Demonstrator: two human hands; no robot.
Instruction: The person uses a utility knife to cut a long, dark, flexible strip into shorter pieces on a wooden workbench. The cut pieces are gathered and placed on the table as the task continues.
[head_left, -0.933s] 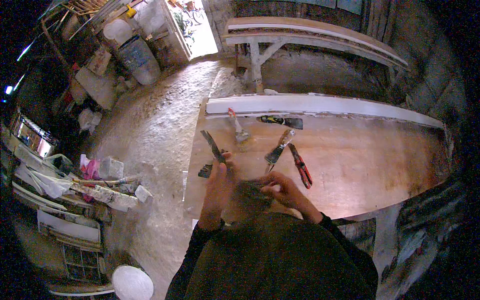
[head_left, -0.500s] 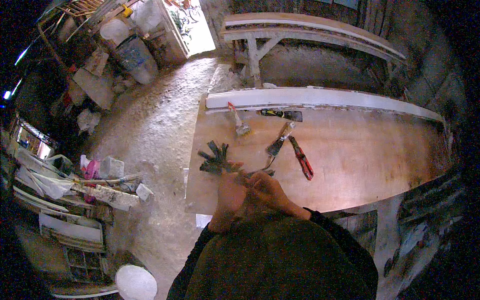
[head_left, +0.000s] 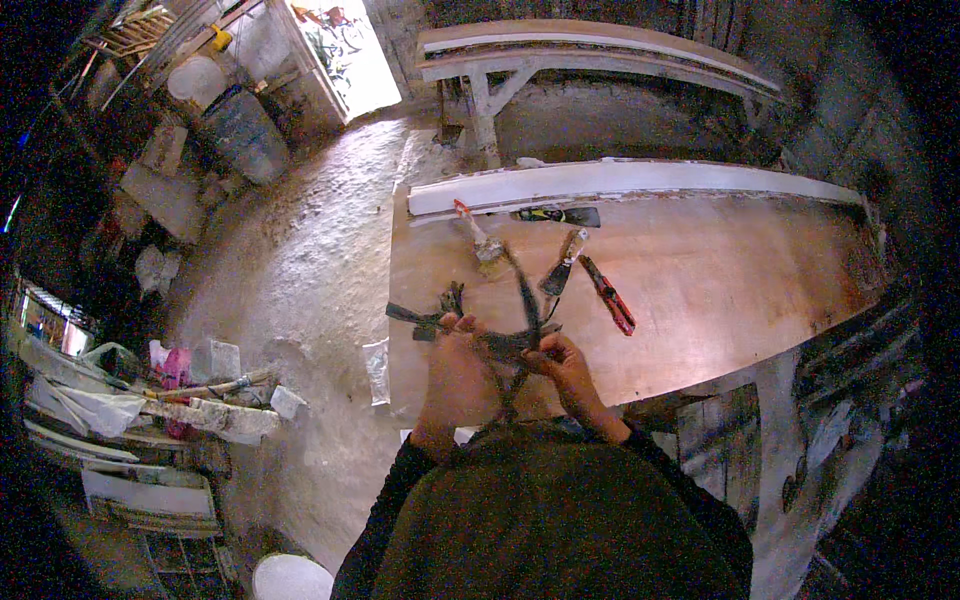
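My left hand point(head_left: 456, 368) is closed round a bundle of dark, limp strips point(head_left: 428, 316), whose ends fan out past the fingers over the near left of a wooden board point(head_left: 720, 290). Pinched in my right hand point(head_left: 562, 368), just to the right, is another long dark strip point(head_left: 526, 296) that stands up and also hangs down between the hands. The material of the strips cannot be made out. Beyond the hands lie a paintbrush point(head_left: 488, 249), a putty knife point(head_left: 566, 265), a red utility knife point(head_left: 608, 296) and a second scraper with a dark blade point(head_left: 578, 216).
A long white strip point(head_left: 640, 181) runs along the board's far edge. Behind stands a long wooden bench point(head_left: 484, 130). At left are a blue barrel point(head_left: 245, 130), scrap pieces, sticks and a pink bag point(head_left: 176, 366). A round white lid or bucket point(head_left: 290, 580) sits at the lower left.
My hands were close together and have moved apart, the right one to the right. A long dark strip now stretches up and down beside it. The view has shifted slightly.
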